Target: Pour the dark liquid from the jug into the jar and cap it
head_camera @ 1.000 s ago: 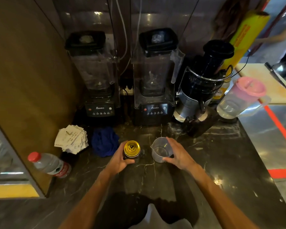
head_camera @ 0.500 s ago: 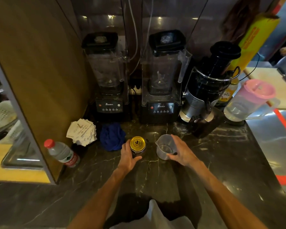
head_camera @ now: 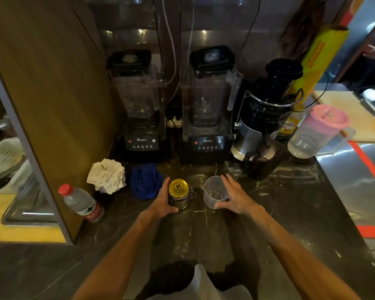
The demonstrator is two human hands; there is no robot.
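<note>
The right hand [head_camera: 236, 197] has let go of the jug [head_camera: 213, 192] since half a second ago: its fingers, then wrapped on the rim, now stand spread and just off the jug's right side, holding nothing. The left hand [head_camera: 163, 203] is as it was, curled round the near-left side of the jar [head_camera: 179, 197].

The dark marble counter [head_camera: 268, 224] runs wide and bare near the person and to the right, where it meets a steel surface [head_camera: 355, 169]; that is the free room for moving. Along the far edge stand two blenders [head_camera: 206, 109] and a juicer [head_camera: 266, 118], with a pink-lidded pitcher [head_camera: 316, 131] at far right. A wooden panel [head_camera: 52, 105] closes the left side, so the left hand has little room there, with a blue cloth [head_camera: 145, 180], paper slips [head_camera: 106, 176] and a water bottle [head_camera: 82, 202] crowding that corner.

The jar stands upright at centre, its gold cap [head_camera: 178, 187] already on. The clear jug just to its right looks empty. Pouring and capping both appear done; what remains, as I judge it, is only to release the jar, perhaps after a check that the cap is tight.
</note>
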